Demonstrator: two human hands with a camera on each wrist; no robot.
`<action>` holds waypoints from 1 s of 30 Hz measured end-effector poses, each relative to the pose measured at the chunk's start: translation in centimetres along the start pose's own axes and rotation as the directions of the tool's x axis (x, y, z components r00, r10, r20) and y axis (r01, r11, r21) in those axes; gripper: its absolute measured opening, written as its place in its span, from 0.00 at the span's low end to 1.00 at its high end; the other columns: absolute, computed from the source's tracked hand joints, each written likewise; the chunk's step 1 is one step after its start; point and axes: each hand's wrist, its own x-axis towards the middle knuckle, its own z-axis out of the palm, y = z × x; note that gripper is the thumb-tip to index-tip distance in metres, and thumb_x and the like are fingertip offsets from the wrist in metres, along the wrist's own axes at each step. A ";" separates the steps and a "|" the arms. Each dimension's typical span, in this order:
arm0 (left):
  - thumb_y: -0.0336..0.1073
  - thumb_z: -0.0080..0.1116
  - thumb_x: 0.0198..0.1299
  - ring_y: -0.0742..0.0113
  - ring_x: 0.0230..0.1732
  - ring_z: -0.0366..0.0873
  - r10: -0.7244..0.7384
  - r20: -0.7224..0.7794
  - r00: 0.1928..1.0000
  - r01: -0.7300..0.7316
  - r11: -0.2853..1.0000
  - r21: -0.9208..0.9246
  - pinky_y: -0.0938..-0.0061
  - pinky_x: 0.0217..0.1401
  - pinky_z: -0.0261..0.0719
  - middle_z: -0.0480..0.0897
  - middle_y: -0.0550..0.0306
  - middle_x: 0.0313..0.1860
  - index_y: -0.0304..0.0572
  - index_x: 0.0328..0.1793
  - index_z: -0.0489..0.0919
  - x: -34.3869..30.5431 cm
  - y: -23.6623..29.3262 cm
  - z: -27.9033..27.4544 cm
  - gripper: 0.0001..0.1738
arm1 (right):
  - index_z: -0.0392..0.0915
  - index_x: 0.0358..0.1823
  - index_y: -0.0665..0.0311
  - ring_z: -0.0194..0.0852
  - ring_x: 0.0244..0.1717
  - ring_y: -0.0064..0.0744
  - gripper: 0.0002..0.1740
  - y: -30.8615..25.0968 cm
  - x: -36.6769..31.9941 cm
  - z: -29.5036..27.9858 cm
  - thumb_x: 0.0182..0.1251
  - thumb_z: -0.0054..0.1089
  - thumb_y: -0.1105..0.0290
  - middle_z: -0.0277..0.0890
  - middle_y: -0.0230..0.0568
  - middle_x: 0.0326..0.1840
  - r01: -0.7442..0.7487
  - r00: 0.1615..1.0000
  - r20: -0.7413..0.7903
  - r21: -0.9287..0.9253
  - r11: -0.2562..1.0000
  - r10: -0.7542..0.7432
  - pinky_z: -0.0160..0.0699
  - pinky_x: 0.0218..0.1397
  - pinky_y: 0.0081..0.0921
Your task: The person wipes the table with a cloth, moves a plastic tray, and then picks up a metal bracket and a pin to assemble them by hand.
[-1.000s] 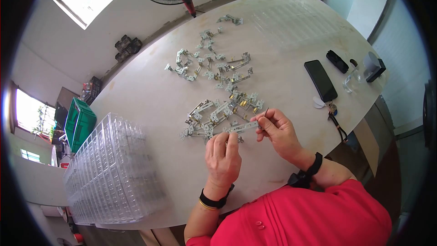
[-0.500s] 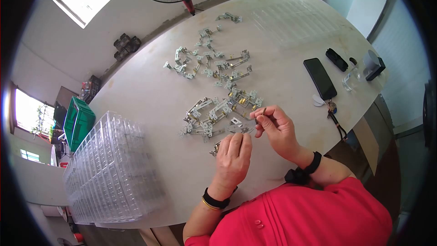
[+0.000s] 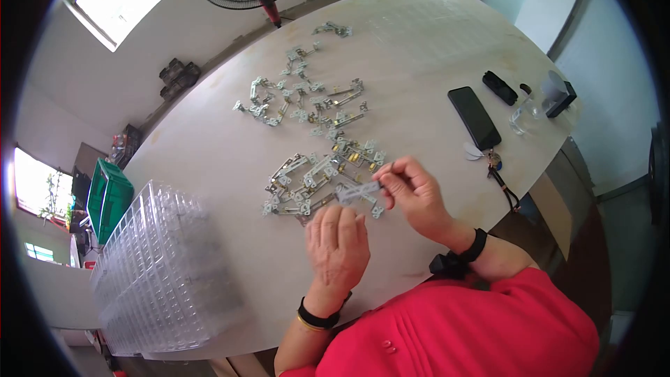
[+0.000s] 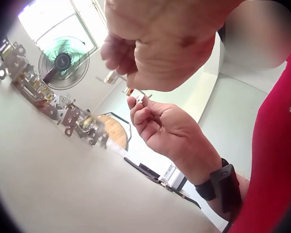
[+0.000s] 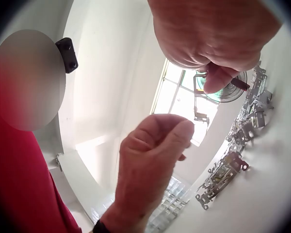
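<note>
My right hand (image 3: pixel 419 199) pinches one end of a flat, pale metal bracket (image 3: pixel 359 192) over the table. In the right wrist view the bracket (image 5: pixel 201 116) hangs from the fingertips, with a bent tab at its far end. My left hand (image 3: pixel 336 248) is just below and left of the bracket's free end, its fingers curled and thumb against the forefinger. From the right wrist view, the left hand (image 5: pixel 153 160) shows a gap to the bracket; I cannot tell whether something small is between its fingers. Just beyond the hands lies a heap of similar brackets (image 3: pixel 307 178).
More metal brackets (image 3: pixel 303 98) are scattered further back. Stacked clear plastic trays (image 3: pixel 167 272) stand at the left, and a clear sheet-like tray (image 3: pixel 426 35) lies at the back right. A phone (image 3: pixel 474 117), keys (image 3: pixel 494 160) and a black case (image 3: pixel 500 88) lie to the right.
The left hand moved right toward the bracket, then back left, away from its end. The right hand still holds the bracket, now turned more flat-side up. The head view has shifted slightly.
</note>
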 end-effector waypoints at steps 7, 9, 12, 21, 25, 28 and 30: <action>0.28 0.66 0.59 0.51 0.43 0.81 -0.038 0.194 0.980 0.058 0.994 -0.097 0.59 0.49 0.78 0.81 0.48 0.41 0.34 0.67 0.71 -0.9 -1.1 0.4 0.29 | 0.72 0.47 0.64 0.74 0.32 0.16 0.04 -0.8 -1.1 2.2 0.78 0.56 0.72 0.78 0.31 0.36 -0.023 0.975 0.216 -0.095 0.995 0.044 0.77 0.33 0.18; 0.25 0.63 0.60 0.52 0.37 0.81 -0.034 0.151 0.988 0.052 0.992 -0.114 0.60 0.43 0.78 0.81 0.49 0.37 0.35 0.66 0.72 -1.4 -1.5 0.2 0.27 | 0.72 0.48 0.64 0.74 0.33 0.17 0.04 -1.2 -1.0 2.7 0.77 0.56 0.73 0.78 0.31 0.34 -0.074 0.969 0.226 -0.118 0.990 0.100 0.78 0.36 0.20; 0.23 0.56 0.65 0.49 0.39 0.81 -0.214 0.080 0.974 0.218 0.975 -0.038 0.59 0.41 0.78 0.81 0.46 0.40 0.38 0.59 0.75 -1.8 -2.3 -1.0 0.16 | 0.73 0.49 0.64 0.74 0.44 0.19 0.05 -0.1 -0.4 2.2 0.77 0.56 0.74 0.75 0.37 0.49 0.094 0.973 0.221 -0.157 0.983 -0.057 0.79 0.46 0.22; 0.30 0.45 0.74 0.42 0.57 0.78 -0.726 0.090 0.682 0.730 0.668 -0.145 0.57 0.53 0.78 0.76 0.33 0.57 0.29 0.49 0.77 -4.1 -12.0 -1.1 0.11 | 0.77 0.41 0.65 0.81 0.53 0.46 0.06 1.1 -1.0 2.3 0.69 0.63 0.71 0.73 0.52 0.60 0.195 0.838 0.536 -0.464 0.864 0.099 0.80 0.52 0.35; 0.31 0.46 0.74 0.44 0.60 0.77 -0.635 0.152 0.757 0.651 0.754 -0.089 0.59 0.53 0.79 0.76 0.33 0.57 0.28 0.48 0.77 -3.5 -12.7 0.8 0.12 | 0.77 0.40 0.65 0.74 0.64 0.51 0.07 0.4 0.0 2.2 0.69 0.62 0.69 0.75 0.51 0.57 0.140 0.835 0.491 -0.625 0.768 0.247 0.79 0.56 0.37; 0.31 0.46 0.74 0.52 0.50 0.81 -0.749 0.288 0.596 0.803 0.564 -0.196 0.65 0.43 0.82 0.77 0.35 0.57 0.29 0.48 0.77 -1.7 -11.1 0.4 0.11 | 0.77 0.40 0.66 0.78 0.56 0.49 0.07 2.2 0.8 1.2 0.68 0.62 0.69 0.76 0.48 0.50 0.277 0.881 0.471 -0.598 0.752 0.050 0.78 0.54 0.36; 0.31 0.47 0.74 0.57 0.43 0.83 -0.783 0.365 0.504 0.863 0.449 -0.231 0.69 0.37 0.83 0.78 0.36 0.57 0.30 0.48 0.77 -1.5 -10.9 0.7 0.10 | 0.76 0.39 0.65 0.78 0.52 0.48 0.07 2.0 1.7 0.4 0.68 0.62 0.69 0.75 0.46 0.47 0.274 0.890 0.453 -0.625 0.731 0.053 0.77 0.51 0.37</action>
